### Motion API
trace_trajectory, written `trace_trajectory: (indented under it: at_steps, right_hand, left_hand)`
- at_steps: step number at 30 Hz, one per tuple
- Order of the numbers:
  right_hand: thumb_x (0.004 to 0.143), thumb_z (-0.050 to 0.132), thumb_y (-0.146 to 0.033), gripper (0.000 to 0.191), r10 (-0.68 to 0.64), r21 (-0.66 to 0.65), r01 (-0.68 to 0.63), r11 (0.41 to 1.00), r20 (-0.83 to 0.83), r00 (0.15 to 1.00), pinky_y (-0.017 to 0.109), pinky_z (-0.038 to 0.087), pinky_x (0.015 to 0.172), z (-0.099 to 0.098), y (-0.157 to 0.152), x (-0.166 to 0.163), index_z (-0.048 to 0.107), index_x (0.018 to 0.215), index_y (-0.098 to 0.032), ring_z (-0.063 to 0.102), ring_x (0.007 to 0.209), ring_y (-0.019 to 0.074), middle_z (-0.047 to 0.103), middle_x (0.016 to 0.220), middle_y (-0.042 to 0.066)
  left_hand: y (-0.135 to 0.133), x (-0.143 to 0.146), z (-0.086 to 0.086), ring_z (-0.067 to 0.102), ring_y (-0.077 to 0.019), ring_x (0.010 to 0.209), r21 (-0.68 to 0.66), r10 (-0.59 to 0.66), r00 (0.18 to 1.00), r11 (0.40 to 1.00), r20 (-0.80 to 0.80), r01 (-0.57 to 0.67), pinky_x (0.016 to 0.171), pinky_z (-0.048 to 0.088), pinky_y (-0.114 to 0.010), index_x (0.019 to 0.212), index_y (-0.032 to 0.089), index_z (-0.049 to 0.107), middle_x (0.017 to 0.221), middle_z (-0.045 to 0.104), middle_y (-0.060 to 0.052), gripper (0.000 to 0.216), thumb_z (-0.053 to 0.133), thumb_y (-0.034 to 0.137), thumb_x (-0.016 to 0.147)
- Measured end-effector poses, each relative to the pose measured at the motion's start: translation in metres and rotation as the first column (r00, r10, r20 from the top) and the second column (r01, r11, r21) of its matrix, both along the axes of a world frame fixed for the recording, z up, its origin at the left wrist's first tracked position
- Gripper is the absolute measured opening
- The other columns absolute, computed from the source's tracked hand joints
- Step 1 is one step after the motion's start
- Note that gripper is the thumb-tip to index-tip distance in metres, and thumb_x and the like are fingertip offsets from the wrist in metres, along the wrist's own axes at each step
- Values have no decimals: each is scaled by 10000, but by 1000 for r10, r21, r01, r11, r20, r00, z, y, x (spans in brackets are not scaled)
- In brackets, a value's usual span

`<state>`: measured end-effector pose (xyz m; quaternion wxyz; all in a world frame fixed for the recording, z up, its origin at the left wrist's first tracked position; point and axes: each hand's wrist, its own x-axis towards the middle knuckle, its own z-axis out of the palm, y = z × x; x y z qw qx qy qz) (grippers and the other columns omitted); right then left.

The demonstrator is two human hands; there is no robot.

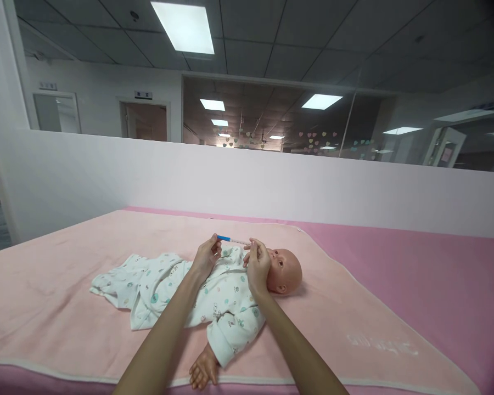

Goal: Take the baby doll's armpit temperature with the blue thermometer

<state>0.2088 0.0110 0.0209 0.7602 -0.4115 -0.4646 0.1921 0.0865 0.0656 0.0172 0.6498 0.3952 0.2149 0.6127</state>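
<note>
A baby doll (226, 291) lies on its back in a white printed outfit, its bald head (290, 271) to the right. Over its chest is a thin glass thermometer (237, 241) with a blue end, held level. My left hand (207, 257) pinches the blue end. At the pale end, close to the doll's chin, the fingers of my right hand (258, 266) are closed around the tip, which they partly hide. One doll hand (205, 367) rests near the front edge, below my wrists.
Under the doll a peach blanket (354, 318) with a white border covers much of a pink padded surface (395, 263). A low white wall (230, 175) runs behind it, with a window (271, 115) above.
</note>
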Motion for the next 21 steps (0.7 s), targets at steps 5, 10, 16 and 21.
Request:
trace_trajectory:
  at_steps: [5,10,16,21]
  right_hand:
    - [837,386,-423,260,-25,5,25,1000,-21,999,163,351,346,-2,-2,0,452,774,-179,425,383,54,533,596,-31]
    - [838,388,-453,292,-14,17,14,1000,19,1000,169,347,365,-5,-2,-3,403,705,-193,414,360,61,499,493,-55]
    - [836,393,-470,316,44,24,-46,999,60,997,168,330,363,-7,-2,-5,394,683,-194,438,364,54,583,594,-27]
    - [832,390,-490,354,47,15,-47,999,38,998,159,295,338,-9,2,-4,369,639,-194,408,334,48,516,506,-57]
  left_hand:
    - [-4,1,2,413,-45,475,-15,-24,1000,1000,-13,24,449,336,-170,632,132,519,560,472,41,314,696,384,570]
    - [1,1,-1,404,-49,446,-29,10,1000,1000,-22,-10,430,309,-170,599,152,476,503,440,62,249,625,351,593]
    - [3,0,-1,389,-45,426,-58,35,998,998,44,-32,419,287,-172,562,156,434,457,414,75,253,638,305,575]
    - [-3,2,3,361,-43,411,-63,27,997,998,66,-23,417,266,-179,535,157,411,421,402,75,279,658,283,566]
